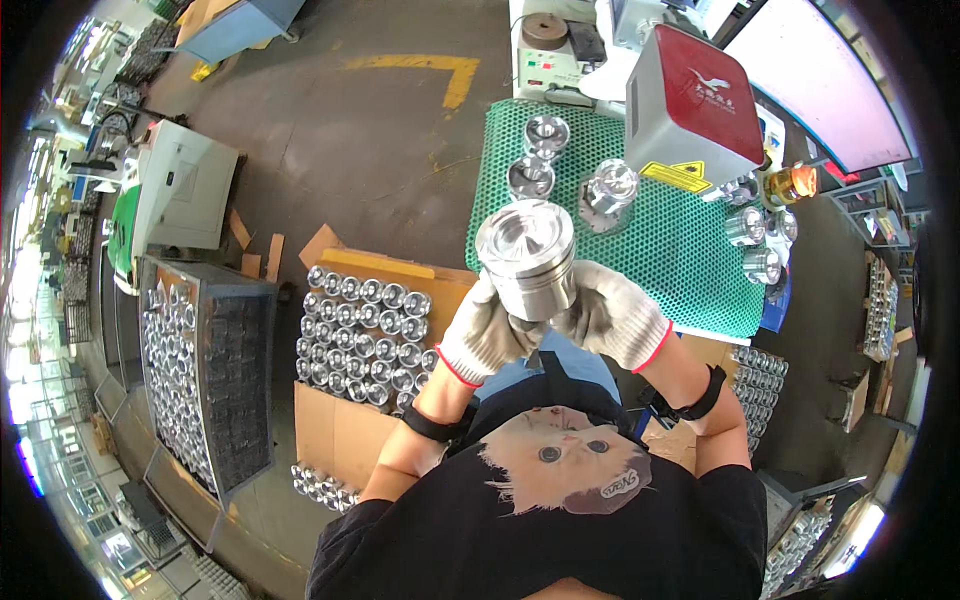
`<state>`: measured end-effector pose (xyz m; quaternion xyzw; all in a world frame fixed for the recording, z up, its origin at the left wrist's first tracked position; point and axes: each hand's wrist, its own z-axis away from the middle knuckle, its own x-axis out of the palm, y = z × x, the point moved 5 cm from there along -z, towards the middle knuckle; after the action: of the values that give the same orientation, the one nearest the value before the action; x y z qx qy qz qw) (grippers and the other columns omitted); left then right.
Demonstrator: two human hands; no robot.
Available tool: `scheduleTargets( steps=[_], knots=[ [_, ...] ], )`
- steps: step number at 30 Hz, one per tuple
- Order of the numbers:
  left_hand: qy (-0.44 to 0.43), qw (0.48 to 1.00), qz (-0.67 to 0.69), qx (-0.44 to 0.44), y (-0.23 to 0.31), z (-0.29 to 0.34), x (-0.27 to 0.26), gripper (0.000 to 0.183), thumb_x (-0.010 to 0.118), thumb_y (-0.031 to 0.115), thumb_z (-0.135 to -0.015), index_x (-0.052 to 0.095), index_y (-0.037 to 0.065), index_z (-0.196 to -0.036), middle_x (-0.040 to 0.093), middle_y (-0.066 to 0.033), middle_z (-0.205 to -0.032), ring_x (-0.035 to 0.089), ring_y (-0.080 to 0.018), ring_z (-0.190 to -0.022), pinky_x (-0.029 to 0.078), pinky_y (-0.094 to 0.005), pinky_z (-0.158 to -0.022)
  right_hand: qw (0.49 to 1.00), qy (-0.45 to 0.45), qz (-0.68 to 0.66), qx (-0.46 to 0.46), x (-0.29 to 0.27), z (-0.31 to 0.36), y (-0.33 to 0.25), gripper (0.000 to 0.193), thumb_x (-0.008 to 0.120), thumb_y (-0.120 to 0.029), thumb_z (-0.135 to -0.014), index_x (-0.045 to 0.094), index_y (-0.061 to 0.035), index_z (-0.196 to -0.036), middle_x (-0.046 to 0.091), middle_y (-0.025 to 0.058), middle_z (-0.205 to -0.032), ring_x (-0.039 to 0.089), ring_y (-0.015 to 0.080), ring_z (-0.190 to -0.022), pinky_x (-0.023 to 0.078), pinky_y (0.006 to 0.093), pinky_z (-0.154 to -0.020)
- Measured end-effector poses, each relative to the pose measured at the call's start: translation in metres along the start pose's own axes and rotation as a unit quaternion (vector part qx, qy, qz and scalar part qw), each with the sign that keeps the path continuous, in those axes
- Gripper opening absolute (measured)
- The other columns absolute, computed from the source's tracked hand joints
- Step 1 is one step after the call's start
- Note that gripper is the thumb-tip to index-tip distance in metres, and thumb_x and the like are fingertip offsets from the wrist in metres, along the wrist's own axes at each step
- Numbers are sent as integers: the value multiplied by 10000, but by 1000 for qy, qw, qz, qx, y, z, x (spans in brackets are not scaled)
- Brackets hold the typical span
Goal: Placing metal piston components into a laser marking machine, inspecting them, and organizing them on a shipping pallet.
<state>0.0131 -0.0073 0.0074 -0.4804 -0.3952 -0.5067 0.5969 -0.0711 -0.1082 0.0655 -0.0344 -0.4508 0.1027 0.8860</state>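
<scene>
A green perforated mat (pixel 680 275) covers the counter (pixel 712 336); dark workshop floor (pixel 330 150) lies leftward. The left hand (pixel 488 332) and right hand (pixel 620 315), gloved, clasp one metal piston (pixel 530 260) between them at the mat's near left corner. Three more pistons (pixel 530 178) stand left of one red-topped machine (pixel 690 110).

Left glove (pixel 488 330): off-white knit, red-edged cuff
Right glove (pixel 625 318): matching knit, red edge
Left band (pixel 430 427): plain black
Right band (pixel 706 396): black
T-shirt (pixel 400 540): black, short-sleeved
Chest print (pixel 570 462): pale shaggy animal, dark round eyes
</scene>
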Motion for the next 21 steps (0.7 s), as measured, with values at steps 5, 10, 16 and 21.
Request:
scheduleTargets(
  steps=[5, 10, 16, 21],
  knots=[
    [32, 999, 9, 7, -6, 3, 19, 496, 623, 373, -905, 487, 120, -1309, 608, -64, -1213, 620, -221, -1031, 565, -391, -770, 974, -21, 223, -26, -17, 0, -9, 301, 549, -205, -925, 571, 31, -1111, 657, 122, -1023, 666, 203, -904, 586, 312, -726],
    [146, 964, -182, 125, -13, -15, 38, 496, 608, 372, -919, 521, 38, -1275, 599, -133, -1248, 613, -268, -1094, 528, -428, -902, 908, -40, 378, -176, -43, 15, -55, 701, 749, -78, -742, 426, 19, -1356, 602, 105, -1153, 587, 178, -1080, 487, 305, -932],
    [309, 847, -431, -29, -55, -69, -23, 394, 590, 355, -937, 591, 26, -1154, 661, -44, -919, 616, -95, -782, 487, -227, -609, 928, 94, 300, -202, -123, 25, -49, 668, 770, -145, -753, 436, -76, -1328, 568, 79, -1161, 578, 171, -1038, 486, 341, -922],
    [106, 260, -925, 257, -10, -159, 32, 531, 771, 307, -664, 580, 49, -1087, 594, -158, -999, 589, -336, -899, 496, -429, -788, 955, 226, -128, -140, -239, 64, -19, 418, 541, -390, -930, 521, -78, -1207, 620, 132, -1133, 626, 281, -1008, 540, 458, -856]
  ],
)
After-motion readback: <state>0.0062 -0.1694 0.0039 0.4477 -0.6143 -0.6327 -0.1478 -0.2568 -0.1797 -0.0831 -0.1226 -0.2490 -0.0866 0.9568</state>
